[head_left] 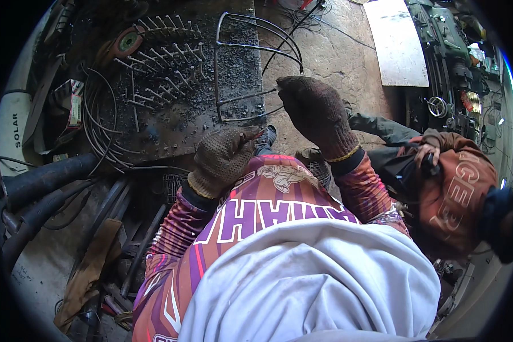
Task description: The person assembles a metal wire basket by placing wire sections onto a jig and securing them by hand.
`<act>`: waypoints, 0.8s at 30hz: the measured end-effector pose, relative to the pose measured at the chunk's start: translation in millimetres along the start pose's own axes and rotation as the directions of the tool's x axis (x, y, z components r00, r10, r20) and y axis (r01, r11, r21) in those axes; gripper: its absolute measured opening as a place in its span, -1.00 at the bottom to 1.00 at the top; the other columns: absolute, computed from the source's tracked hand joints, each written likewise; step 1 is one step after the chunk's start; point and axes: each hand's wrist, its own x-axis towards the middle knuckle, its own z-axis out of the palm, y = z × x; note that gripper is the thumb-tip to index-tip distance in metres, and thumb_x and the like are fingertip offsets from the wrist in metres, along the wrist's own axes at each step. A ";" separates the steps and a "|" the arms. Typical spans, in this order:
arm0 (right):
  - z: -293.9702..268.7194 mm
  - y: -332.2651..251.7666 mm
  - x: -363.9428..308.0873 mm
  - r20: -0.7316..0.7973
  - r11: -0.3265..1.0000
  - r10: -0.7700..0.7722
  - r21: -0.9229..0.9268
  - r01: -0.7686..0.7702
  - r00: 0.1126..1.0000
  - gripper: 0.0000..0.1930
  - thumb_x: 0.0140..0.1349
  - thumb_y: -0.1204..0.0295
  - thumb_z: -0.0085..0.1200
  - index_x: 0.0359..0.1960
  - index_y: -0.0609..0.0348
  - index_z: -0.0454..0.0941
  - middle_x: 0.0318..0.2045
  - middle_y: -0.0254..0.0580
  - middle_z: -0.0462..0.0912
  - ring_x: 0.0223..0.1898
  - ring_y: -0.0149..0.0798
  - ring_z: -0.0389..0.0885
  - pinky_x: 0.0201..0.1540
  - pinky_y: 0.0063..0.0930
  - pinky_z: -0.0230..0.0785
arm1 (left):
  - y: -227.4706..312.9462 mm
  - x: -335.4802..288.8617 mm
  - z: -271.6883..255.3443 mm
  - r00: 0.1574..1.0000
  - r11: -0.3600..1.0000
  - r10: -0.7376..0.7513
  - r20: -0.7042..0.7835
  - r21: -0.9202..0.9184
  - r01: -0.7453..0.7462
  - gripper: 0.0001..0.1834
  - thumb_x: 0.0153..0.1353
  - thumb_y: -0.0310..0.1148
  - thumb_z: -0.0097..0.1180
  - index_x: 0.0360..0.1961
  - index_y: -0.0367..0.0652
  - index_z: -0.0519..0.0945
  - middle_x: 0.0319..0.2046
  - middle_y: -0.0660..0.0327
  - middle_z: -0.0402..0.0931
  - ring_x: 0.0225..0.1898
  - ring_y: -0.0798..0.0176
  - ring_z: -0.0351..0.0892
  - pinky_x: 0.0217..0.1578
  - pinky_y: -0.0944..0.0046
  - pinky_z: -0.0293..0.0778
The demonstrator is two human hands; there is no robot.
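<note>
A bent metal rod frame (217, 68) rests on the dark work table and reaches past its right edge. My right hand (316, 111), in a dark knitted glove, is closed at the frame's near right corner, where its rods run in under the fingers. Close to my body, at the table's near edge, my left hand (225, 159) is curled in a dotted glove. Whatever its fingers hold, if anything, is hidden. Several rows of short metal rods joined like combs (168, 57) lie farther left on the table.
A grinding disc (129, 41) is at the far left of the table (199, 134), beside coiled cable (91, 122). Thick black pipes (51, 176) stand at left. Another person (450, 188) crouches at right holding a dark object. Behind are a pale sheet (396, 43) and a machine with a handwheel (437, 106).
</note>
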 end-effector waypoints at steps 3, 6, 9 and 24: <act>-2.1 -0.8 0.5 0.049 0.998 -0.003 -0.063 0.006 0.999 -0.83 0.33 0.40 0.21 -0.12 0.13 0.72 -0.18 -0.02 0.78 -0.14 0.05 0.77 -0.09 -0.15 0.64 | -0.5 -1.1 2.3 1.000 0.999 -0.006 -0.018 -0.038 0.006 -0.74 0.22 -0.44 0.38 -0.07 -0.26 0.76 -0.34 0.01 0.72 -0.37 0.09 0.72 -0.31 0.16 0.58; -9.7 2.3 -5.2 0.139 0.995 -0.012 -0.100 0.026 0.990 -0.82 0.31 0.39 0.19 -0.11 0.12 0.71 -0.22 0.01 0.76 -0.19 0.09 0.76 -0.13 -0.11 0.63 | 0.3 -1.0 2.4 0.999 0.998 -0.026 -0.029 -0.063 0.024 -0.76 0.22 -0.45 0.38 -0.08 -0.26 0.76 -0.35 0.01 0.71 -0.38 0.09 0.72 -0.32 0.16 0.58; -9.6 3.4 -7.3 0.145 0.996 -0.004 -0.085 0.016 0.989 -0.82 0.31 0.38 0.17 -0.11 0.09 0.70 -0.26 0.02 0.74 -0.23 0.12 0.74 -0.17 -0.07 0.63 | -1.4 -2.2 0.8 0.999 0.999 -0.041 -0.023 -0.024 0.041 -0.78 0.25 -0.58 0.29 -0.08 -0.27 0.78 -0.35 0.04 0.71 -0.41 0.15 0.69 -0.35 0.19 0.56; -14.3 -4.8 -0.2 0.130 0.997 0.025 -0.075 -0.015 0.991 -0.81 0.31 0.39 0.21 -0.10 0.13 0.73 -0.22 -0.02 0.77 -0.18 0.05 0.77 -0.09 -0.17 0.64 | -7.9 -5.6 2.6 0.999 0.999 -0.033 -0.008 0.036 0.034 -0.76 0.23 -0.59 0.32 -0.06 -0.27 0.78 -0.29 0.03 0.74 -0.39 0.16 0.70 -0.34 0.22 0.54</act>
